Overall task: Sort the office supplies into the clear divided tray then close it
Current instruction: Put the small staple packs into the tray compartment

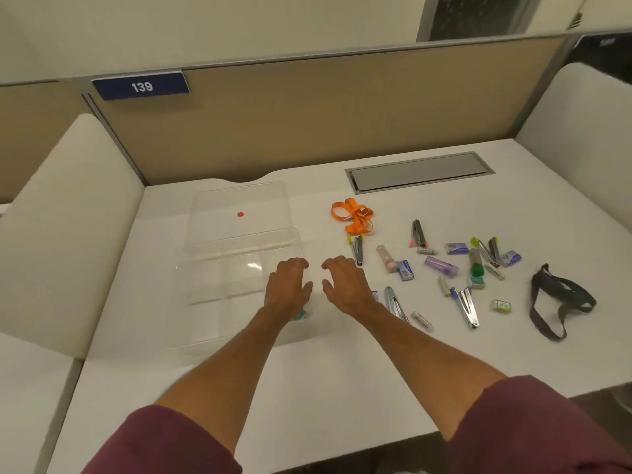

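Observation:
A clear divided tray (208, 285) lies on the white desk at the left, its clear lid (239, 203) with a red dot standing open behind it. My left hand (287, 285) hovers over the tray's right edge, fingers apart and holding nothing. Just to its right, my right hand (345, 282) is spread and empty above the desk. A small teal item (298, 315) shows under my left wrist inside the tray. Loose supplies lie to the right: an orange lanyard (354, 217), several staplers (466, 307), staple boxes (405, 270), a purple case (441, 266) and a green-capped glue stick (475, 263).
A black lanyard (561, 299) lies at the far right of the desk. A grey cable hatch (419, 172) is set into the desk at the back. Tan partition walls with a sign reading 139 (141, 86) bound the desk; white padded dividers stand left and right.

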The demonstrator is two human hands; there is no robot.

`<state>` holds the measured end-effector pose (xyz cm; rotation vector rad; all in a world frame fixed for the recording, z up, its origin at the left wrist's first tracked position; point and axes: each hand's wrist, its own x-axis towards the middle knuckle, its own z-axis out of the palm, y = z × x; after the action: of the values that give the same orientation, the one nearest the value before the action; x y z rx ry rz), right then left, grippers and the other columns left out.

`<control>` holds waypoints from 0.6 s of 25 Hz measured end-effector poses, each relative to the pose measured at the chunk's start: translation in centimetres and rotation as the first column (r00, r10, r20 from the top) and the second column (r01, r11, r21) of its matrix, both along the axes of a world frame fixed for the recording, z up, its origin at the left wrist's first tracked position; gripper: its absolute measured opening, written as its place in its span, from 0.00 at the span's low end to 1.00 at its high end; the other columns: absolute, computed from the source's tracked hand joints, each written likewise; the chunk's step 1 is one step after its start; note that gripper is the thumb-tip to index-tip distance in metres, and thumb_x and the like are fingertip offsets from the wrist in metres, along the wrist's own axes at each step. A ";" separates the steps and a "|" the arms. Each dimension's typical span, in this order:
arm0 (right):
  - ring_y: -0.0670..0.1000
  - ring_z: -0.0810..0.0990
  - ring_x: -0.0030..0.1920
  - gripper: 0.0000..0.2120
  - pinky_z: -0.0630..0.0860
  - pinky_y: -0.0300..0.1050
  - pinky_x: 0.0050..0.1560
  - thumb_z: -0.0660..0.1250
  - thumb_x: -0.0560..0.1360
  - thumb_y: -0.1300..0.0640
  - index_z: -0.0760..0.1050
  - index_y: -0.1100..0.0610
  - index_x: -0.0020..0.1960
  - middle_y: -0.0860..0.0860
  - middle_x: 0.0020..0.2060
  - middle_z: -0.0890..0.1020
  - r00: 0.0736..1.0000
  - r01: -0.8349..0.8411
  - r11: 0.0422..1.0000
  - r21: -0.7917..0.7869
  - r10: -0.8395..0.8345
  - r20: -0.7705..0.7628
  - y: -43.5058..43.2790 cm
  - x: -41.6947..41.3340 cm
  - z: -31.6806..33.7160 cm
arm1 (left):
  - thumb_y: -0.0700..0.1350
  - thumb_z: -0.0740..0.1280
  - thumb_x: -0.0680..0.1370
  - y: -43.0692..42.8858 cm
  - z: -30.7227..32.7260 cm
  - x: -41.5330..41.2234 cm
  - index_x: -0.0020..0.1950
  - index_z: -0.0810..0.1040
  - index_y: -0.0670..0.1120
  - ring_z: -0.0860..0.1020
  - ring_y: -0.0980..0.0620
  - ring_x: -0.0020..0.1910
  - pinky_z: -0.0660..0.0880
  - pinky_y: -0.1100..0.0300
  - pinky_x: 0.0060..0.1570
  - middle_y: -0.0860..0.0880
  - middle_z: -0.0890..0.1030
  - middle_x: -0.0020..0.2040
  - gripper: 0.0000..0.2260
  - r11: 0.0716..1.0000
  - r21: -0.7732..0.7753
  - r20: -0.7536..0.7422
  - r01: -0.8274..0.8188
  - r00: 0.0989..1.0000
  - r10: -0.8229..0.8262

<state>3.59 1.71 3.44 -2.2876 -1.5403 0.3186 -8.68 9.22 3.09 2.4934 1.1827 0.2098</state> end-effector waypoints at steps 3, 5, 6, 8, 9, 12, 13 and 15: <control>0.54 0.72 0.66 0.18 0.70 0.47 0.64 0.64 0.78 0.53 0.70 0.55 0.66 0.53 0.66 0.74 0.993 0.116 0.992 -0.058 -0.117 -0.007 -2.5 3.3 0.1 | 0.48 0.65 0.79 -1.6 0.4 3.7 0.67 0.69 0.46 0.69 0.48 0.68 0.68 0.53 0.64 0.49 0.72 0.69 0.18 0.996 0.004 0.001 0.084 0.996 -0.084; 0.54 0.72 0.65 0.18 0.71 0.48 0.64 0.64 0.77 0.53 0.70 0.55 0.66 0.54 0.65 0.74 0.983 0.183 0.980 -0.084 -0.183 -0.002 -4.4 6.0 0.2 | 0.49 0.65 0.79 -2.9 0.3 6.6 0.67 0.69 0.47 0.69 0.48 0.68 0.68 0.53 0.64 0.49 0.71 0.69 0.18 0.989 -0.004 -0.017 0.147 0.989 -0.147; 0.54 0.73 0.64 0.18 0.72 0.47 0.63 0.64 0.77 0.54 0.70 0.56 0.66 0.54 0.65 0.74 0.977 0.210 0.974 -0.089 -0.211 -0.007 -5.5 7.4 0.1 | 0.49 0.65 0.79 -3.6 0.3 8.0 0.67 0.69 0.47 0.68 0.48 0.68 0.68 0.53 0.64 0.48 0.70 0.70 0.18 0.985 -0.010 -0.025 0.173 0.984 -0.174; 0.54 0.72 0.64 0.18 0.72 0.47 0.62 0.65 0.77 0.57 0.70 0.56 0.66 0.55 0.64 0.74 0.965 0.259 0.961 -0.101 -0.262 -0.022 -8.0 10.2 -0.3 | 0.49 0.65 0.79 -5.2 0.1 11.0 0.67 0.69 0.47 0.68 0.47 0.69 0.68 0.53 0.65 0.48 0.70 0.71 0.18 0.974 -0.021 -0.041 0.227 0.973 -0.228; 0.54 0.72 0.65 0.18 0.72 0.47 0.62 0.65 0.77 0.58 0.70 0.56 0.66 0.55 0.64 0.74 0.958 0.283 0.954 -0.105 -0.286 -0.020 -9.4 11.6 -0.6 | 0.49 0.65 0.79 -6.1 0.0 12.6 0.68 0.69 0.47 0.68 0.47 0.69 0.68 0.53 0.65 0.48 0.69 0.71 0.19 0.965 -0.028 -0.050 0.261 0.964 -0.262; 0.54 0.72 0.65 0.18 0.72 0.46 0.62 0.65 0.76 0.61 0.71 0.57 0.65 0.55 0.64 0.74 0.918 0.391 0.914 -0.105 -0.395 -0.021 -13.1 15.7 -1.3 | 0.49 0.66 0.78 -9.1 -0.3 17.2 0.68 0.69 0.46 0.69 0.46 0.68 0.69 0.52 0.66 0.47 0.70 0.71 0.19 0.934 -0.057 -0.053 0.352 0.933 -0.355; 0.55 0.72 0.64 0.17 0.73 0.46 0.62 0.66 0.76 0.61 0.71 0.57 0.65 0.55 0.63 0.74 0.903 0.425 0.897 -0.123 -0.430 -0.017 -14.2 16.9 -1.4 | 0.48 0.66 0.78 -10.1 -0.4 18.6 0.68 0.70 0.46 0.69 0.46 0.68 0.70 0.52 0.65 0.46 0.71 0.70 0.19 0.924 -0.065 -0.043 0.377 0.924 -0.380; 0.55 0.73 0.62 0.16 0.74 0.47 0.60 0.66 0.76 0.60 0.72 0.57 0.64 0.56 0.62 0.75 0.883 0.466 0.869 -0.167 -0.469 0.022 -16.4 19.5 -1.8 | 0.47 0.66 0.78 -11.9 -0.8 21.5 0.68 0.70 0.45 0.70 0.46 0.67 0.69 0.52 0.64 0.46 0.71 0.70 0.19 0.902 -0.072 -0.031 0.426 0.903 -0.429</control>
<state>23.08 -14.67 1.63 -2.6850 -0.9255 0.3424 12.86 -2.73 2.29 2.6358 0.6150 -0.0056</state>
